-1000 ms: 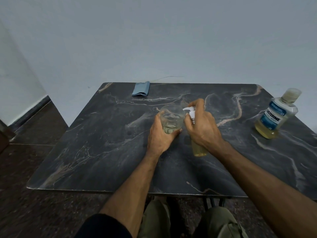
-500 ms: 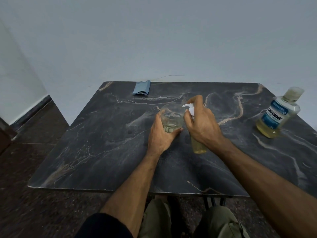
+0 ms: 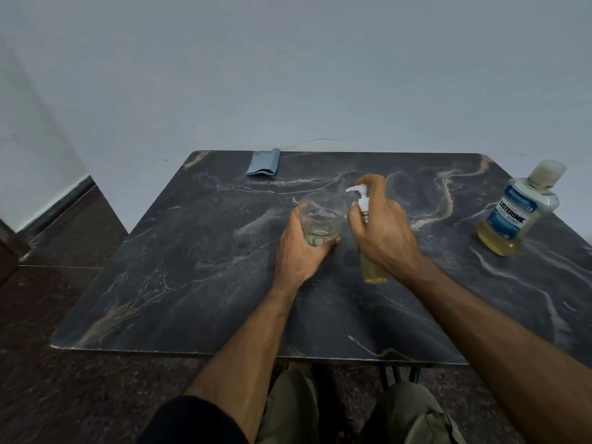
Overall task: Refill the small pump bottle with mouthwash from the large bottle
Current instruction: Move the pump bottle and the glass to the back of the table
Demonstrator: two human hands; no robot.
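The person sits at the dark marbled bench (image 3: 198, 283), both hands busy near its middle. The left hand (image 3: 299, 251) wraps a clear glass (image 3: 321, 219) with a little pale yellow liquid in the bottom; the right hand (image 3: 381, 232) is curled round the neck of the small pump bottle (image 3: 373, 270), forefinger arched over the white pump head (image 3: 360, 195), whose nozzle points toward the glass. The bottle stands upright just beside the glass, and looks well filled. The large bottle (image 3: 515, 216) of mouthwash stands capped, well apart at the right edge — a folded blue cloth (image 3: 263, 162) lies at the far side. I'd judge the little bottle light, smooth plastic, likely slippery if wet — best held low round the body, since the pump collar can turn or lift.
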